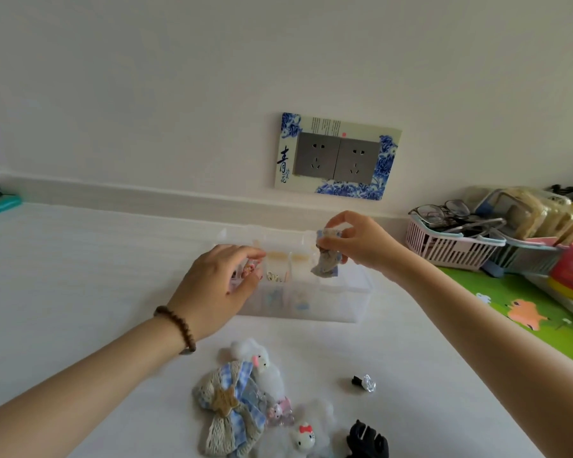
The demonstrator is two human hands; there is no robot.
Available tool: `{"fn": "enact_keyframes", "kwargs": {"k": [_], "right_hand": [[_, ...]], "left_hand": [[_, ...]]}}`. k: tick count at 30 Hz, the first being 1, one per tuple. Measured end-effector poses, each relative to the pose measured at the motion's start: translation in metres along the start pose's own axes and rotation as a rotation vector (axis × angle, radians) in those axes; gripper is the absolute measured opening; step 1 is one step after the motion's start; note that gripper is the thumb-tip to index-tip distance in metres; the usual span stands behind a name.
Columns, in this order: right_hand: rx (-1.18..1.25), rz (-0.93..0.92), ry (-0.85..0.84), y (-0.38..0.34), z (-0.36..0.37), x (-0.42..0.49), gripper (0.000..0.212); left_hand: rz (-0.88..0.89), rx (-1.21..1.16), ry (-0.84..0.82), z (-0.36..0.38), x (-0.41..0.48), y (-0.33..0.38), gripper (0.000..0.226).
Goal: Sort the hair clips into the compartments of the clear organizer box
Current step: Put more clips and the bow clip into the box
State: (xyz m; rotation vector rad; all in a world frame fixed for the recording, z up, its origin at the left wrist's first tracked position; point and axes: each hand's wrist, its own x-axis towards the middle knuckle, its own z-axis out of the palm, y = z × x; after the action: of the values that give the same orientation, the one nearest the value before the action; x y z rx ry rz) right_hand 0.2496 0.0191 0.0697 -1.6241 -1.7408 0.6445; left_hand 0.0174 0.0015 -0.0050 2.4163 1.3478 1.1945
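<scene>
**Head view: right hand over box with bow clip, left at the left cells**

Head view, big to small:

- White surface (80, 276) carries everything. Pink basket (450, 246) with glasses sits off to the right, not in play.
- Clear organizer box (351, 302) sits centre, long axis left-right, split into small cells. Several cells already hold small clips; contents are too blurred to name.
- Unsorted pile near the camera: big lace-and-plaid bow clip (227, 408), white plush cat clips (258, 358), black claw clip (366, 439), small black clip with clear flower (364, 383).
- Right hand (361, 242) pinches a small grey-blue fabric bow clip (326, 259) at its top end between thumb and fingertips. Clip hangs with long axis roughly vertical, free end pointing down into the box.
- Left hand (219, 285) is at the box's left end, fingers curled round a small pinkish clip (250, 271); the grip looks closed on it, but detail is poor.

Key relation: the bow clip hangs directly below the right grip, above the box's right-centre cells, apparently clear of the walls. Which cell it's over, can't tell. Right hand is the nearer one. My read: next move is a straight lower and release; the risk is the floppy fabric catching a divider.
</scene>
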Motion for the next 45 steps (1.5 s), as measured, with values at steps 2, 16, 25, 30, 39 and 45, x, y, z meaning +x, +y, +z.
{"fn": "enact_keyframes", "kwargs": {"k": [2,16,25,30,39,45], "right_hand": [[-0.078,0.008,-0.049,0.003,-0.001,0.002,0.034],[-0.349,-0.155,-0.087,0.007,0.002,0.0,0.031],[-0.479,-0.187,-0.142,0.011,0.004,-0.001,0.034],[-0.501,-0.301,-0.054,0.019,0.002,-0.016,0.043],[-0.298,-0.346,-0.107,0.04,0.002,-0.033,0.061],[-0.051,-0.387,-0.154,0.02,-0.003,-0.08,0.037]], "left_hand": [[0.027,0.047,0.016,0.001,-0.001,0.0,0.037],[0.051,0.101,0.087,0.006,-0.002,0.003,0.037],[0.061,0.129,0.064,0.006,-0.002,0.004,0.035],[0.069,0.14,0.051,0.005,-0.002,0.006,0.037],[0.083,0.122,0.024,0.001,-0.003,0.009,0.037],[0.095,-0.142,-0.171,-0.022,-0.011,0.033,0.04]]}}
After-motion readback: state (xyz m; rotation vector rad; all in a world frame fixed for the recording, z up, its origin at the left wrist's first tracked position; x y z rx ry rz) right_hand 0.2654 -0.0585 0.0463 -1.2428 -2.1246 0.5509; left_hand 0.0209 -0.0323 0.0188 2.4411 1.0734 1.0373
